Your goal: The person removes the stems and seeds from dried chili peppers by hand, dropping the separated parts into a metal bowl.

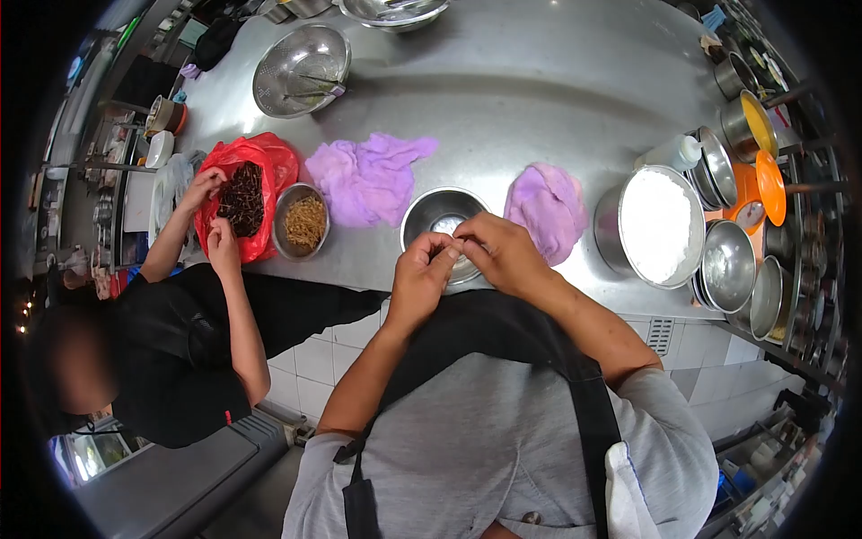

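Observation:
Over a small steel bowl (422,211) at the table's front edge, my left hand (424,271) and my right hand (505,251) meet fingertip to fingertip. Both are closed in a pinch. Between the fingertips there seems to be something tiny and pale, too small to name. The bowl's inside is partly covered by my fingers; its visible bottom looks shiny. A crumpled purple cloth (546,214) lies just right of the bowl, and a second purple cloth (364,180) is spread to its left.
On the left, a co-worker's hands are at a red plastic bag (280,162) of dark dried strips, beside a bowl of yellowish-brown pieces (303,223). A big pot of white powder (660,229) stands right. Further back sits a steel colander (274,85).

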Demonstrator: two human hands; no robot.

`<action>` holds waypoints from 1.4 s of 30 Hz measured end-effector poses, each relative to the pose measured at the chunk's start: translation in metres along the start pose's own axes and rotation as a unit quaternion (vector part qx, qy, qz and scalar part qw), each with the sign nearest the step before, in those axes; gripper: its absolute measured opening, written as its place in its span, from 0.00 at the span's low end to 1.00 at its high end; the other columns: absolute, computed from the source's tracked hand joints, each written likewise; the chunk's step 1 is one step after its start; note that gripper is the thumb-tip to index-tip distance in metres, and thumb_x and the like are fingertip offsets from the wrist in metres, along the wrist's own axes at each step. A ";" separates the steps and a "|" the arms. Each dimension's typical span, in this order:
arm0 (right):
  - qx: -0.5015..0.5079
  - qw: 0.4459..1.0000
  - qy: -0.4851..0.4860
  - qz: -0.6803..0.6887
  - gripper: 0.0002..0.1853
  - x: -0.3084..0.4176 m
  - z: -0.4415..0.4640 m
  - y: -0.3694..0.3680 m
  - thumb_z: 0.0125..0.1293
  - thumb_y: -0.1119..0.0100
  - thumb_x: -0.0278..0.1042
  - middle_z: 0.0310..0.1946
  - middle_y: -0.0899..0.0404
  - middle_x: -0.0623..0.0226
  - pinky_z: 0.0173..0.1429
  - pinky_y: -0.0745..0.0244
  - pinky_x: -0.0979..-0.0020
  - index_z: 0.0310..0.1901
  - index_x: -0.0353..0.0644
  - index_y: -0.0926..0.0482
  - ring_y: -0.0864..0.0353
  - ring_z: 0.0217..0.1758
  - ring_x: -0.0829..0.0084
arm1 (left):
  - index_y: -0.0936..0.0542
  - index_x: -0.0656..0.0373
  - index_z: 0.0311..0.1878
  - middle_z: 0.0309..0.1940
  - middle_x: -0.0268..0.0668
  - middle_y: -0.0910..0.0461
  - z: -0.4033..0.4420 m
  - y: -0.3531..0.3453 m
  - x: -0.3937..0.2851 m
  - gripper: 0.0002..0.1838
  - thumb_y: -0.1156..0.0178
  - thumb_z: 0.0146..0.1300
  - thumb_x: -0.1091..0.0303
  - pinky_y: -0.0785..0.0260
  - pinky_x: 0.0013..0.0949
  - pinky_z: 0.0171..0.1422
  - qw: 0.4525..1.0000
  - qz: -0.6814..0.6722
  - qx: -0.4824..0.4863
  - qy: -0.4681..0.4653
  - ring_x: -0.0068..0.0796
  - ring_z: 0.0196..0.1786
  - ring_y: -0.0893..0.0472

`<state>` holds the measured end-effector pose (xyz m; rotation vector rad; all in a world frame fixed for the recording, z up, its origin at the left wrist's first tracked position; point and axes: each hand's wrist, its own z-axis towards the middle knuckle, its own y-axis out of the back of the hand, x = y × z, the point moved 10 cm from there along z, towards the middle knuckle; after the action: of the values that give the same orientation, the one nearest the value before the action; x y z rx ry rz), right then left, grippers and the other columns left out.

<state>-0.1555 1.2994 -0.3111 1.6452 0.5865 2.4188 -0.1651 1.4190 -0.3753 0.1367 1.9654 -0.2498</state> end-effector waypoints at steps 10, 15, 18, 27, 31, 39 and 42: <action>0.071 0.858 -0.319 0.397 0.06 -0.073 -0.021 -0.038 0.66 0.40 0.32 0.31 0.22 0.70 0.36 0.26 0.78 0.39 0.38 0.22 0.23 0.32 0.81 | 0.25 0.59 0.38 0.23 0.26 0.30 0.008 0.014 0.012 0.04 0.45 0.67 0.69 0.46 0.19 0.24 0.993 0.097 -0.053 0.030 0.11 0.22 0.36; 0.136 0.783 -0.307 0.523 0.07 -0.040 -0.036 -0.049 0.65 0.40 0.32 0.34 0.22 0.66 0.40 0.24 0.75 0.40 0.38 0.23 0.22 0.32 0.78 | 0.26 0.58 0.41 0.22 0.25 0.29 0.015 0.013 0.021 0.07 0.44 0.68 0.65 0.52 0.19 0.17 0.995 0.076 -0.056 0.042 0.10 0.17 0.38; 0.117 0.771 -0.280 0.560 0.06 -0.033 -0.027 -0.048 0.65 0.41 0.30 0.35 0.22 0.65 0.42 0.23 0.73 0.41 0.38 0.23 0.22 0.35 0.77 | 0.25 0.63 0.47 0.25 0.28 0.29 0.008 0.017 0.022 0.08 0.47 0.68 0.70 0.47 0.20 0.20 0.994 0.027 -0.045 0.098 0.12 0.19 0.36; 0.056 0.901 -0.290 0.319 0.09 -0.069 -0.016 -0.038 0.67 0.43 0.35 0.34 0.21 0.70 0.42 0.29 0.77 0.42 0.39 0.22 0.24 0.36 0.82 | 0.33 0.57 0.60 0.23 0.32 0.34 0.000 -0.019 0.017 0.18 0.49 0.67 0.73 0.49 0.19 0.16 0.934 -0.303 0.087 0.170 0.16 0.17 0.38; 0.124 0.876 -0.263 0.386 0.09 -0.052 -0.014 -0.060 0.67 0.42 0.34 0.32 0.21 0.71 0.44 0.29 0.77 0.41 0.36 0.21 0.23 0.33 0.83 | 0.34 0.58 0.60 0.23 0.32 0.33 -0.002 -0.028 0.013 0.20 0.48 0.65 0.75 0.47 0.19 0.16 0.957 -0.222 0.130 0.134 0.16 0.17 0.38; 0.050 0.931 -0.249 0.263 0.06 -0.060 -0.011 -0.030 0.65 0.43 0.29 0.31 0.20 0.70 0.40 0.29 0.77 0.35 0.36 0.20 0.24 0.35 0.82 | 0.35 0.62 0.60 0.25 0.32 0.31 -0.001 -0.018 0.029 0.22 0.47 0.63 0.78 0.46 0.19 0.17 0.950 -0.242 0.100 0.171 0.15 0.17 0.36; 0.115 0.893 -0.261 0.348 0.04 -0.055 -0.018 -0.050 0.67 0.44 0.26 0.28 0.21 0.71 0.41 0.28 0.77 0.38 0.35 0.21 0.23 0.34 0.83 | 0.35 0.63 0.61 0.26 0.33 0.30 -0.002 -0.022 0.023 0.23 0.46 0.62 0.79 0.44 0.19 0.18 0.959 -0.217 0.115 0.141 0.15 0.18 0.35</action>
<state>-0.1558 1.3218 -0.3838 2.8694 0.2051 2.1500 -0.1806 1.3972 -0.3929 -0.1198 2.2316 -0.7833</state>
